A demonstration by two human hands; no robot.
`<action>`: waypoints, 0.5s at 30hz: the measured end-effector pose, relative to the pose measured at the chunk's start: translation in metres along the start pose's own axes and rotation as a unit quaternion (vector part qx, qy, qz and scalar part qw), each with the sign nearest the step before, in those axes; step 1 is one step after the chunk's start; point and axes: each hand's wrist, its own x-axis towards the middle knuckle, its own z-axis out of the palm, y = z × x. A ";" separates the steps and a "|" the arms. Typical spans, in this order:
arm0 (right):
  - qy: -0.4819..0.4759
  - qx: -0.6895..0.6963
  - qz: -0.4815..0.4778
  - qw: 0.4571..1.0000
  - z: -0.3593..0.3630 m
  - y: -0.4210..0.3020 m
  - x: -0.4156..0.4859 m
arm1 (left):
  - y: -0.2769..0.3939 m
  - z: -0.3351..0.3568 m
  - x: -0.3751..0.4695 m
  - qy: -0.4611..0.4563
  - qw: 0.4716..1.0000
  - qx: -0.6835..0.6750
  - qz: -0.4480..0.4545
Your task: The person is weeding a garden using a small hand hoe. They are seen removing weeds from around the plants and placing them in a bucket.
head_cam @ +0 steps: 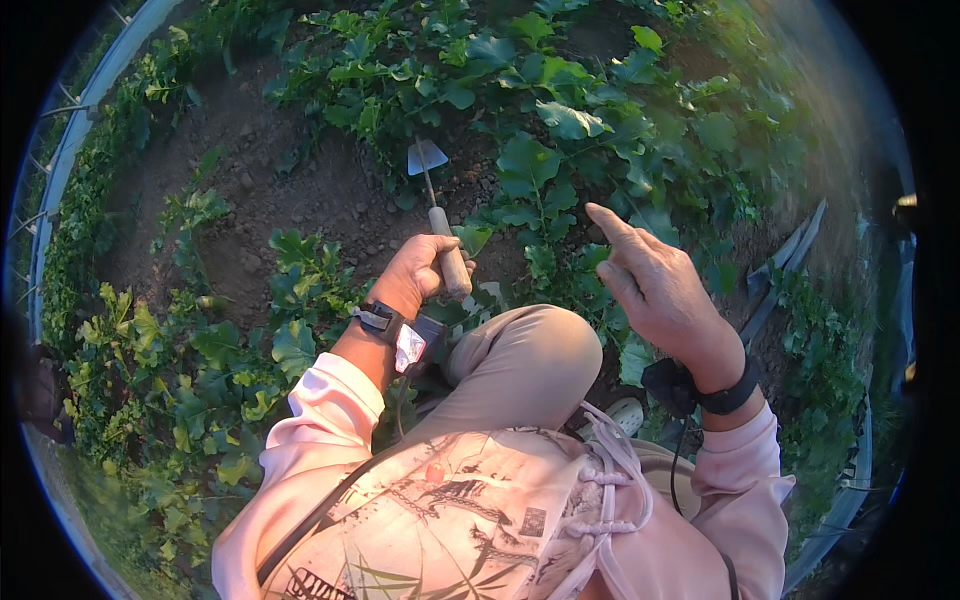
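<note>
My left hand [422, 271] grips the wooden handle [450, 259] of a small hand hoe. Its thin metal shank runs away from me to a flat metal blade [426, 157], which rests by the soil at the edge of leafy green plants [529, 165]. To the right, my right hand [656, 281] hovers over the foliage with its index finger stretched out and the thumb apart. Nothing shows in that hand, though its palm side is partly hidden. Each wrist wears a black strap with a small device on a cable.
Bare crumbly soil [292, 180] spreads at the left of the blade. More leafy plants [187, 390] grow at lower left. My bent knee [536, 352] rises between my arms, beside a light clog [624, 417]. A strip of sheeting [787, 251] lies at right; a pale rail [64, 161] curves along the left.
</note>
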 end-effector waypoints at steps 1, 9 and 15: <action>0.030 0.015 0.034 0.999 -0.012 0.012 -0.014 | 0.002 -0.009 0.014 0.002 1.000 0.022 0.015; 0.039 -0.081 0.313 0.945 -0.059 0.069 -0.137 | 0.026 -0.033 0.122 0.093 0.978 0.127 0.140; 0.043 -0.116 0.392 0.912 -0.061 0.076 -0.198 | 0.035 -0.076 0.187 0.175 0.897 0.365 0.178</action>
